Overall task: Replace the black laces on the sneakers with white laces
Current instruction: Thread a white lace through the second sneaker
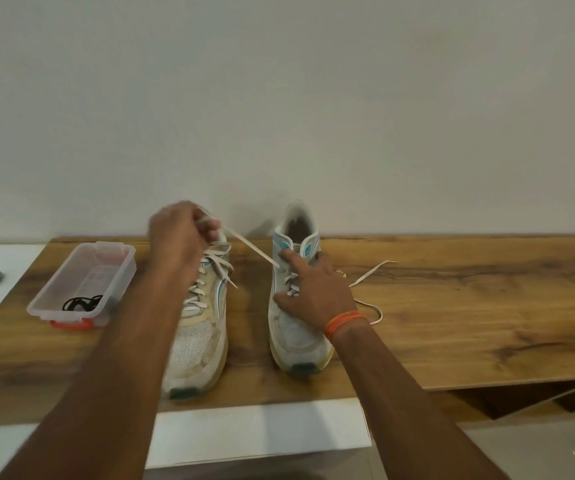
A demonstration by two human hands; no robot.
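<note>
Two sneakers (244,303) toes toward viewer; left hand (178,233) pinches white lace (251,249); right hand (313,289) spread flat.

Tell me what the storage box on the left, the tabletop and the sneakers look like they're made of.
Storage box: clear plastic, glossy, with the black laces visible through its wall and red clips.
Tabletop: wood or wood-look laminate, showing brown grain streaks; which one cannot be told.
Sneakers: likely woven mesh uppers, going by the dotted toe texture, on pale foam-like soles.
</note>
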